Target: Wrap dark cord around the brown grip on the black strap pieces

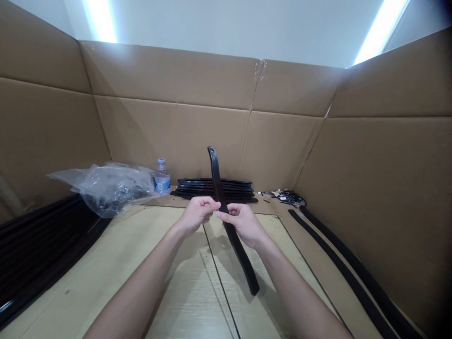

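Fingers of left hand (197, 215) and right hand (245, 223) clamp one black strip (239, 248), seemingly mid-work (whether the stack (194, 189) beyond is done, I cannot tell).

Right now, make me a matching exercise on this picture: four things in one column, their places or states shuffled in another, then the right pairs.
Things
1. Curved black strip
2. Bottle
3. Plastic bag
4. Stack of black strips

Places and states
A. Clear and crumpled
B. Near the back cardboard wall, just right of the thing with a blue label
C. Held at a slant by the left hand and right hand
D. Upright, with a blue label

Pairs: 1-C, 2-D, 3-A, 4-B
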{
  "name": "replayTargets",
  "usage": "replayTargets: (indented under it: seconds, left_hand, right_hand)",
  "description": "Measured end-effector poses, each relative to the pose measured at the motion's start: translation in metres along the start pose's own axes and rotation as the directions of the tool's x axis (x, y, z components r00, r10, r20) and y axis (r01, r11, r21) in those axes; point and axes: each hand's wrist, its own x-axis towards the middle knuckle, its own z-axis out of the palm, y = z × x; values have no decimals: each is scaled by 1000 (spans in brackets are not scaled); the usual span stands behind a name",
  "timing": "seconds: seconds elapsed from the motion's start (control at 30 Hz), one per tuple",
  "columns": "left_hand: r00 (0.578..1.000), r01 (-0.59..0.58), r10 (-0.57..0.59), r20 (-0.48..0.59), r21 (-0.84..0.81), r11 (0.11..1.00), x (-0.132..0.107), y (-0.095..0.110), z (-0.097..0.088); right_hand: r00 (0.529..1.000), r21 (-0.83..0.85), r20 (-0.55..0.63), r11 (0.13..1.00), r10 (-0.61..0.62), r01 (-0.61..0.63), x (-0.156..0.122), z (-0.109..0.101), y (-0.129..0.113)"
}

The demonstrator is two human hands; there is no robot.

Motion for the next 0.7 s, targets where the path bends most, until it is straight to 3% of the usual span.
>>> replayTargets:
  seconds: [0.13, 0.27, 0.43, 0.57, 0.7]
  left_hand:
    - [1000, -28, 29, -13, 23, 999, -2, 5, 4]
    - [997, -55, 59, -52, 63, 996, -1, 8, 5]
    - [988, -82, 87, -128, 46, 996, 1, 6, 3]
    - [995, -75, 78, -65, 41, 996, 0, 5, 3]
    - [996, -79, 79, -33, 10, 997, -2, 7, 5]
  right_hand:
    - [1000, 25, 15, 1000, 6, -7, -3, 3, -3]
    - [998, -10, 18, 998, -62, 62, -3, 5, -8]
    - [997, 89, -33, 993, -70, 73, 3, 1, -3]
    - [998, 113, -58, 993, -28, 35, 3, 0, 0]
    - [998, -12, -42, 999, -46, 45, -1, 5, -3]
